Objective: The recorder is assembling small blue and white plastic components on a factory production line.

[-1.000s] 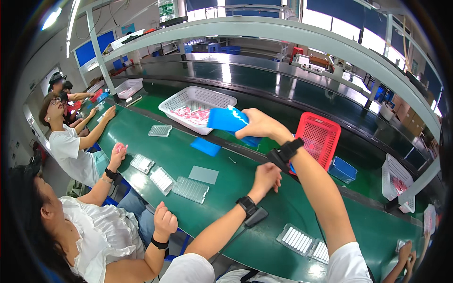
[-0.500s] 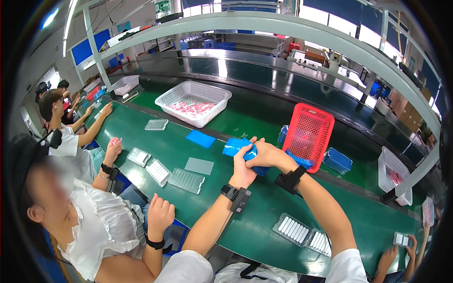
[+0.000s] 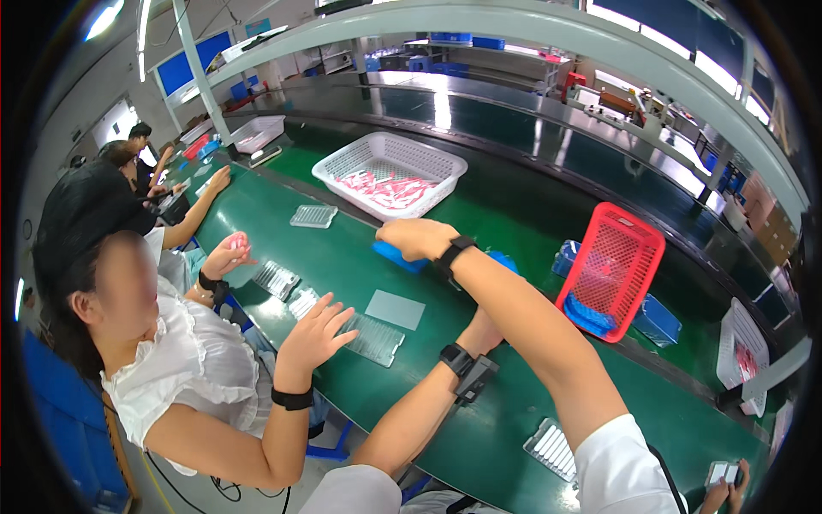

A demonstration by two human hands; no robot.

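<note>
My right hand (image 3: pixel 417 238) reaches across to the left and lies curled over the end of a flat blue tray (image 3: pixel 394 256) on the green table (image 3: pixel 505 403). Its forearm, with a black wristband, crosses over my left arm. My left hand (image 3: pixel 482 331) rests near the table's middle, mostly hidden under that forearm; what it holds cannot be seen. A bit of another blue tray (image 3: pixel 506 260) shows just behind my right wrist.
A white basket (image 3: pixel 342 162) holding pink pieces stands beyond, a red basket (image 3: pixel 613 265) with blue trays (image 3: pixel 658 319) at the right. Clear ribbed trays (image 3: pixel 374 339) and a grey sheet (image 3: pixel 395 309) lie by the hand (image 3: pixel 313 335) of a person on my left. Another clear tray (image 3: pixel 552 447) is near me.
My right hand held a blue tray up, brought it down by the red basket with the left hand, and has now crossed left onto the blue tray on the table.
</note>
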